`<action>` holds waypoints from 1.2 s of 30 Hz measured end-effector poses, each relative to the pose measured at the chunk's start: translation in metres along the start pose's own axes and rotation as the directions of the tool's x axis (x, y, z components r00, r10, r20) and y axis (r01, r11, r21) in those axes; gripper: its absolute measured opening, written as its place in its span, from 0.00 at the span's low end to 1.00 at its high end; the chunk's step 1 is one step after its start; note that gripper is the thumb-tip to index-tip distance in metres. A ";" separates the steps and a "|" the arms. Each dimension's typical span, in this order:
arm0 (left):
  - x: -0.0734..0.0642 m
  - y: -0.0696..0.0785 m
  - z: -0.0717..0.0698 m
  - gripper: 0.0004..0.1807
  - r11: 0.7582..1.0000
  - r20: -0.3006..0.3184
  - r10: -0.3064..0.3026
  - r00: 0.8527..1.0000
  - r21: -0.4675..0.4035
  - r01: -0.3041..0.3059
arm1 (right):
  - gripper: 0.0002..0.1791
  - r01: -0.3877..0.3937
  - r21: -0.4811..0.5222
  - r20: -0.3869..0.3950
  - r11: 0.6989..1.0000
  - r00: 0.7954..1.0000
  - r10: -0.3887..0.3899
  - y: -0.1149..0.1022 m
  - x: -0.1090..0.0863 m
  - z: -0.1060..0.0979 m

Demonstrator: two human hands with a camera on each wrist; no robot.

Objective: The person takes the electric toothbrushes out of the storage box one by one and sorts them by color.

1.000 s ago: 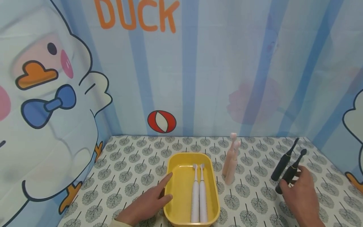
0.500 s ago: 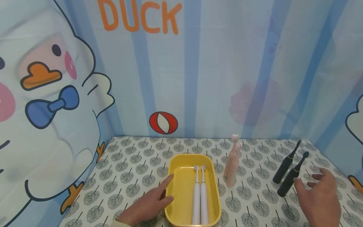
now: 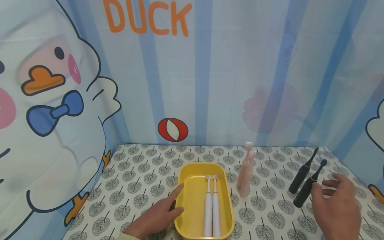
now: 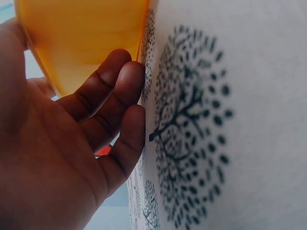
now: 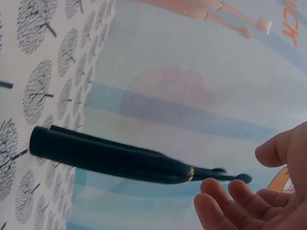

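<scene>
Two black electric toothbrushes (image 3: 304, 194) stand upright on the right of the table. My right hand (image 3: 336, 206) is just right of the front one, fingers loosely bent, thumb near its handle. In the right wrist view, a gap shows between thumb and fingertips, with a black toothbrush (image 5: 115, 157) beyond them. My left hand (image 3: 160, 213) rests at the left side of a yellow tray (image 3: 192, 206), index fingertip and thumb at its rim. The left wrist view shows its other fingers (image 4: 127, 139) loosely bent by the tray's outer wall. Two white electric toothbrushes (image 3: 207, 215) lie side by side in the tray.
Two pink electric toothbrushes (image 3: 246, 181) stand upright between the tray and the black pair. A tree-patterned cloth (image 3: 144, 186) covers the table. Behind it hangs a blue curtain (image 3: 216, 83) printed with a duck.
My right hand has let go of the front black toothbrush and drawn off to its right; that brush now stands on its own. The left hand keeps its place at the tray.
</scene>
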State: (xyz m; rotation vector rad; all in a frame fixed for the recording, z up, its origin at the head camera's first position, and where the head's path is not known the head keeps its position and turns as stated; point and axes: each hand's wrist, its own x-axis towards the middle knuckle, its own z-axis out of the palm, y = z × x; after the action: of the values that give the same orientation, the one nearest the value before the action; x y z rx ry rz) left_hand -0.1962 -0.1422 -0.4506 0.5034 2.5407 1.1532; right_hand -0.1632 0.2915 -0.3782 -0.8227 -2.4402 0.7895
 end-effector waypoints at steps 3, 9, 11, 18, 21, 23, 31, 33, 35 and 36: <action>0.001 0.000 0.000 0.37 1.000 0.004 -0.006 1.000 -0.013 0.006 | 0.37 0.072 -0.002 0.022 0.997 0.997 -0.072 0.036 0.026 0.032; 0.000 0.000 0.000 0.36 1.000 0.012 -0.022 1.000 -0.022 0.022 | 0.39 0.224 0.014 0.033 0.974 0.974 -0.225 0.078 0.059 0.079; 0.000 0.000 0.000 0.36 0.999 0.015 -0.027 1.000 -0.022 0.028 | 0.39 0.266 0.064 0.061 0.962 0.961 -0.270 0.068 0.052 0.075; 0.001 0.000 -0.001 0.36 0.999 0.014 -0.030 0.999 -0.009 0.031 | 0.35 0.375 0.175 0.144 0.910 0.905 -0.400 0.002 0.008 0.044; 0.002 0.000 0.000 0.36 0.999 0.008 -0.032 0.999 -0.001 0.032 | 0.34 0.377 0.266 0.171 0.887 0.887 -0.429 -0.028 -0.014 0.029; 0.002 -0.001 -0.001 0.36 0.999 0.010 -0.034 0.999 -0.008 0.035 | 0.32 0.396 0.273 0.149 0.877 0.883 -0.445 -0.042 -0.025 0.025; 0.004 0.000 -0.001 0.36 0.999 0.028 -0.037 0.999 -0.038 0.038 | 0.28 0.444 0.307 0.194 0.842 0.837 -0.512 -0.083 -0.057 0.013; 0.004 0.000 -0.001 0.36 0.998 0.028 -0.044 0.999 -0.036 0.045 | 0.27 0.436 0.313 0.261 0.844 0.815 -0.518 -0.092 -0.064 0.011; 0.004 -0.001 -0.001 0.36 0.998 0.032 -0.052 0.998 -0.041 0.053 | 0.26 0.416 0.312 0.320 0.854 0.801 -0.507 -0.098 -0.069 0.013; 0.003 -0.001 -0.001 0.36 0.997 0.034 -0.054 0.998 -0.044 0.055 | 0.26 0.397 0.317 0.354 0.861 0.793 -0.496 -0.100 -0.071 0.014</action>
State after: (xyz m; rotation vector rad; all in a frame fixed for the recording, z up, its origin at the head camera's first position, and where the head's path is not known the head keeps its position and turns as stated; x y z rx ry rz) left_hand -0.1999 -0.1421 -0.4511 0.4356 2.4788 1.1704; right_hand -0.1595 0.1744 -0.3406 0.0501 -2.6803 1.1145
